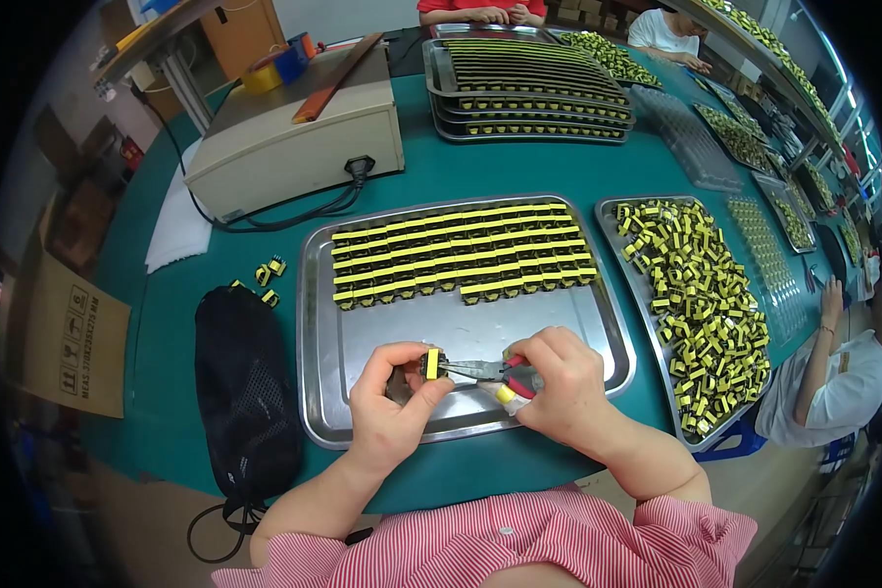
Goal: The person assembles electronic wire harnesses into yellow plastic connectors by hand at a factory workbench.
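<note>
Between the thumb and fingers of my left hand is a small transformer, black with yellow tape round it. My right hand is closed round the handles of long-nose pliers, whose tips reach the transformer's side; whether they grip a pin there is too small to tell. Both hands are over the near part of a metal tray. In that tray's far half, rows of like transformers stand close together, the nearest row having a gap. Yellow tape shows on the pliers' handle.
At right, a second tray holds a loose heap of transformers. Stacked full trays stand at the back. A beige machine with a plugged cable sits back left. A black bag and several loose transformers lie left. Other people work beyond.
</note>
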Tool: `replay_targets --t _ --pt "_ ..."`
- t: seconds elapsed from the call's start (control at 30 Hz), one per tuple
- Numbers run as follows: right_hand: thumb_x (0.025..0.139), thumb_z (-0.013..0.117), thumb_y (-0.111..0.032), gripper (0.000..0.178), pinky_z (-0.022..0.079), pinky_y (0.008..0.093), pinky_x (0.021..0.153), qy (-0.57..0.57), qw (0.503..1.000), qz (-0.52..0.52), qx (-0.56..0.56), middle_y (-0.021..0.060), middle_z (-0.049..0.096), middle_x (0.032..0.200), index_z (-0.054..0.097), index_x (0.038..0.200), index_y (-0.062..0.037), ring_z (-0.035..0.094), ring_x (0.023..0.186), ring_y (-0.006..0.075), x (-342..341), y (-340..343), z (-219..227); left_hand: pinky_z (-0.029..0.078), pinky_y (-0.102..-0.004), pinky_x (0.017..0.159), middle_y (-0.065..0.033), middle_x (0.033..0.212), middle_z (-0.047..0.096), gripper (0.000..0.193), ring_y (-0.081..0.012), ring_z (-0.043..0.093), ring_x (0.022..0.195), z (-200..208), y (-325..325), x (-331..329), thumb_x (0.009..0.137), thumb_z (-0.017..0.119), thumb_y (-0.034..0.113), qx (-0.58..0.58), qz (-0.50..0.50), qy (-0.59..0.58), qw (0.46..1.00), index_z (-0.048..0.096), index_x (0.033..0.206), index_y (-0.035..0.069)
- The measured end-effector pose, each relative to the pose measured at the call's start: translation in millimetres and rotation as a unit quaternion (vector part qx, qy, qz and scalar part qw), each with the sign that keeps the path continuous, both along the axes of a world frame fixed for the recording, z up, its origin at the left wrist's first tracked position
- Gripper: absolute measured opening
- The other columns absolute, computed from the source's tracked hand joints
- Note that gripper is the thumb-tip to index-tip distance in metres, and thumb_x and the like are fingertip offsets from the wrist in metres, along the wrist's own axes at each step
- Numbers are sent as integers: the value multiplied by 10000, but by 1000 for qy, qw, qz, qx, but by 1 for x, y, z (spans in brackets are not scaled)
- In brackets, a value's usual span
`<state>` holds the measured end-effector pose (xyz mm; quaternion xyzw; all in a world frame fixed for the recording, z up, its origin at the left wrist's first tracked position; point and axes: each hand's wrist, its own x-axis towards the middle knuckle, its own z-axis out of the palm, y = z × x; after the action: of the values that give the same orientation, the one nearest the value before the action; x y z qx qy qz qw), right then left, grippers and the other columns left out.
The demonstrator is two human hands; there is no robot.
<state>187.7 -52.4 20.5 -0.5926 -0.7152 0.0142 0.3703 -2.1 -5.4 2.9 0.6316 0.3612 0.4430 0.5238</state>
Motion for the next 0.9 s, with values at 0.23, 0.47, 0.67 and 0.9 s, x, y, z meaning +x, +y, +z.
replay_targets --t 0.23,0.47,0.67,0.9 --pt "458 707 -18 303 442 328 503 -19 1000 -3 -5 60 549 671 588 735 -50 552 591 239 0 -1 -1 421 -207 631 -30 821 564 305 -72 482 683 -6 -1 3 698 702 17 30 32 -8 999 534 951 0" --pt "639 746 -114 292 482 304 569 83 993 17 -81 92 578 756 591 868 -22 592 662 213 -6 4 -5 425 -214 681 -25 837 562 288 -80 499 734 0 1 5 735 676 19 -23 22 -36 999 533 984 -6" --pt "846 583 -160 292 487 285 680 384 851 90 -345 78 604 921 525 1080 4 585 783 160 -4 2 2 434 -254 791 -71 1006 555 279 -132 536 887 -9 1 4 781 607 33 -87 -50 -100 990 523 1044 -5" --pt "911 476 -192 302 486 319 637 660 590 188 -424 109 573 965 495 1150 -7 581 795 203 -6 1 -3 398 -302 887 -105 1097 501 310 -188 491 1021 -13 -3 10 784 581 23 -97 -124 -144 977 533 1089 -10"
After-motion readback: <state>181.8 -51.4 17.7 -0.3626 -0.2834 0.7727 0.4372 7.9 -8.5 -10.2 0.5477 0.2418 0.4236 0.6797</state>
